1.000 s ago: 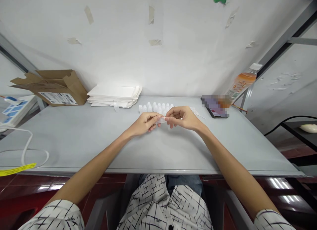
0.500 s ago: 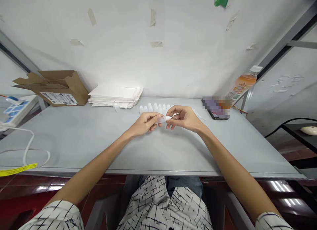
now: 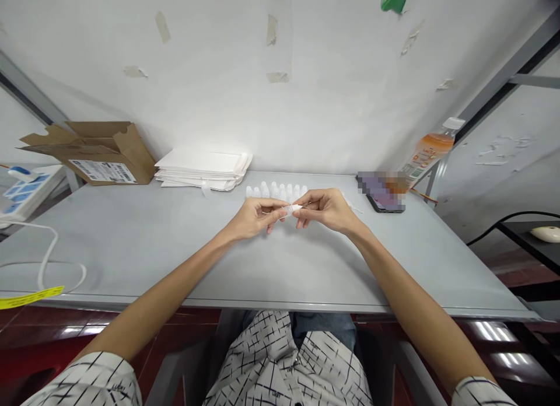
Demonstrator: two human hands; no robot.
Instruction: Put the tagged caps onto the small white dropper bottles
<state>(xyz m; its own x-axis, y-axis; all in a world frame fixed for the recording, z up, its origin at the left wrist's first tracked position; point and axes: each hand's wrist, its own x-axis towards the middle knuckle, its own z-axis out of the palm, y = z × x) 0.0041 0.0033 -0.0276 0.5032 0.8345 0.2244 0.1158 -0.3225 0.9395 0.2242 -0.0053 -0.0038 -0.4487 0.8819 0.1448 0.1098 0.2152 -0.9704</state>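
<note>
Above the middle of the table, my left hand (image 3: 252,218) pinches a small translucent plastic dropper bottle (image 3: 287,210) lying on its side. My right hand (image 3: 326,210) is closed with its fingertips on the white tip (image 3: 297,207) at the bottle's right end. The fingers of both hands nearly meet and cover most of the bottle. Just behind them, several similar small bottles (image 3: 282,190) stand upright in rows. Thin white pieces (image 3: 356,209), partly hidden by my right hand, lie on the table to its right.
A stack of white envelope-like sheets (image 3: 201,167) lies at the back left, a small clear piece (image 3: 206,189) before it. Left of it stands an open cardboard box (image 3: 109,158). A phone (image 3: 385,199) and an orange drink bottle (image 3: 431,149) are at right; a white cable (image 3: 48,254) lies left.
The fingers of my right hand have drawn together onto the bottle's white tip, and my left fingers have straightened along the bottle. The thin loop seen by my right fingers no longer shows.
</note>
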